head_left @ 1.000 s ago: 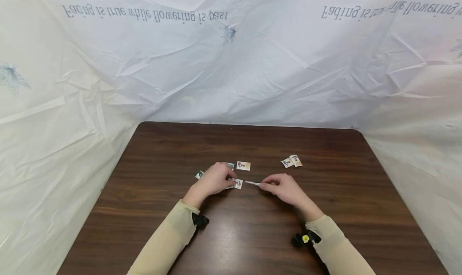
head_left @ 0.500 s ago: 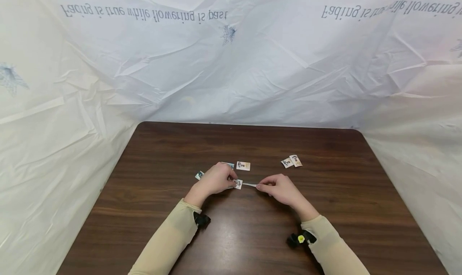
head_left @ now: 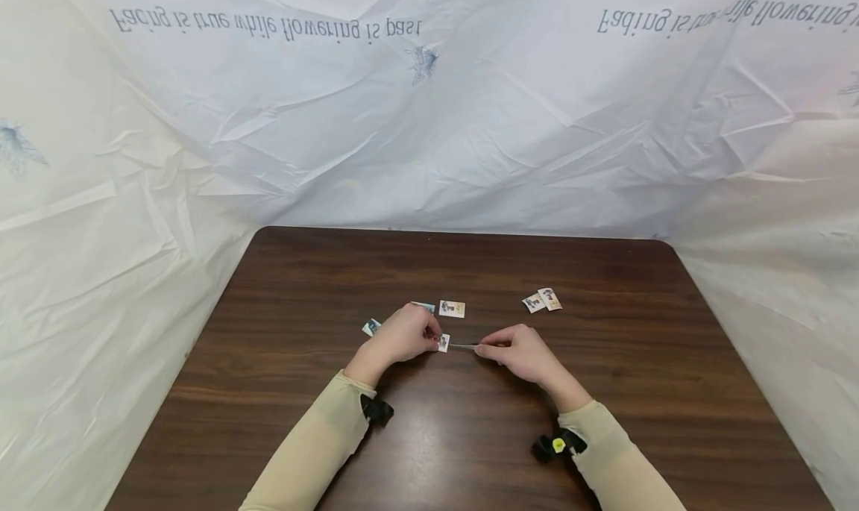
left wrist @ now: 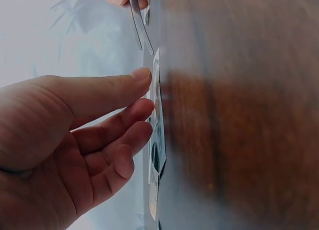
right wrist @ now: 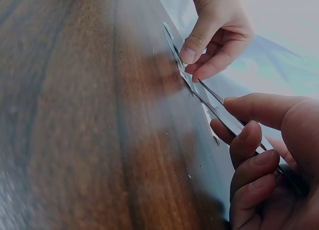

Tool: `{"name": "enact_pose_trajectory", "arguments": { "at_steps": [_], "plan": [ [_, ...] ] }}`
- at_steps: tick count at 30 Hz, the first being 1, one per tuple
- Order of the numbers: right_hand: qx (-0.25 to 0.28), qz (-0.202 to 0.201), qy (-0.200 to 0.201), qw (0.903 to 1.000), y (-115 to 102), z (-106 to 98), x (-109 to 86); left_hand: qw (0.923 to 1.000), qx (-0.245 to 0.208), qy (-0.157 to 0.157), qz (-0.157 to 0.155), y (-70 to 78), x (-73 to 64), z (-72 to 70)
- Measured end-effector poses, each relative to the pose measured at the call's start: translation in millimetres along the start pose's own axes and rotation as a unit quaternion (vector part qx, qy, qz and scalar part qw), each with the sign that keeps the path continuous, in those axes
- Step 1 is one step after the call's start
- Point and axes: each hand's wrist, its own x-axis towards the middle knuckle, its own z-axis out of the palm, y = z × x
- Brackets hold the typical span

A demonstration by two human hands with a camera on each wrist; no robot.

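Note:
A small postage stamp [head_left: 444, 342] lies on the dark wooden table. My left hand [head_left: 403, 333] rests its thumb and fingertips on its left part; in the left wrist view a gap shows between thumb and fingers, and the stamp [left wrist: 158, 125] has a perforated edge. My right hand [head_left: 523, 353] grips metal tweezers [right wrist: 219, 113] between thumb and fingers. Their tips are slightly apart, close to the stamp's right edge; contact cannot be told. More stamps, one of them a teal stamp [head_left: 371, 327], are partly covered by the left hand.
Another stamp [head_left: 452, 309] lies just beyond the hands. Farther right, a white-edged stamp [head_left: 549, 298] overlaps a second stamp [head_left: 534, 302]. White plastic sheeting [head_left: 429, 160] hangs behind and beside the wooden table [head_left: 335, 265].
My right hand has moved a little left, bringing the tweezers' tips up to the stamp's right edge. The left hand has barely shifted.

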Motion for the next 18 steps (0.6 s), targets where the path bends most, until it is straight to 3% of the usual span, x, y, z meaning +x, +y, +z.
{"name": "enact_pose_trajectory", "arguments": {
  "at_steps": [18],
  "plan": [
    [0.01,0.003,-0.009,0.9999,-0.9,3.4,-1.6,0.9996,0.026,0.004,-0.015,0.5,0.4,4.7]
  ]
}}
